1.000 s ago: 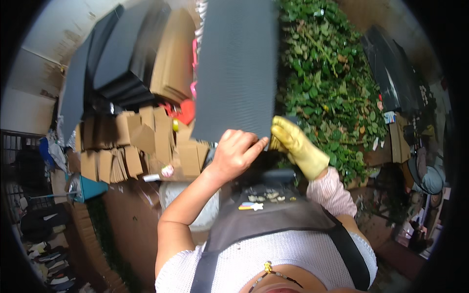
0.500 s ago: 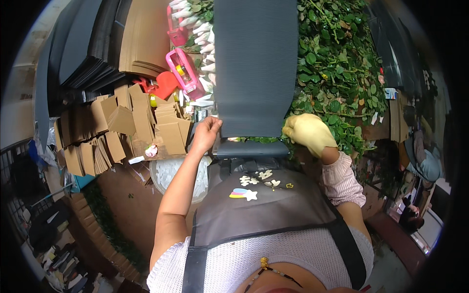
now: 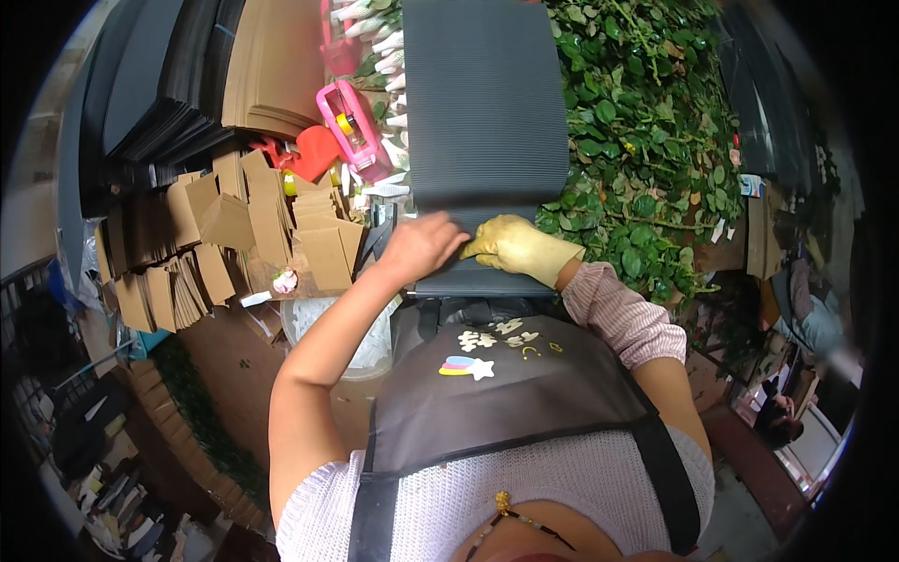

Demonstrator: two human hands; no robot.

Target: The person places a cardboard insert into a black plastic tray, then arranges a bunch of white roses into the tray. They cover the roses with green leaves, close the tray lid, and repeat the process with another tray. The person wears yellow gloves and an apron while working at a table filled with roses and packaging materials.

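A dark grey corrugated sheet [image 3: 487, 103] runs away from me, with a shadowed bend across it and a flatter dark strip [image 3: 496, 281] at its near end. Over this near part my bare left hand [image 3: 423, 248] reaches in from the left, its fingers bent and smeared by motion. Close beside it is my right hand [image 3: 520, 249] in a yellow glove, its fingers curled together on the dark near part. Whatever lies between the gloved fingertips is hidden. The two hands nearly meet, fingertips towards each other.
Leafy green stems [image 3: 637, 140] pile along the sheet's right side. To the left are white-wrapped flower heads [image 3: 389, 66], a pink tape dispenser [image 3: 354, 126], a red heart-shaped piece [image 3: 318, 152] and cut cardboard pieces [image 3: 323, 253]. A whitish tub [image 3: 361, 361] stands below them.
Both hands have moved inward from the sheet's two sides to its near middle. The sheet's near end now bends, and dark material covers the gap where leaves showed.
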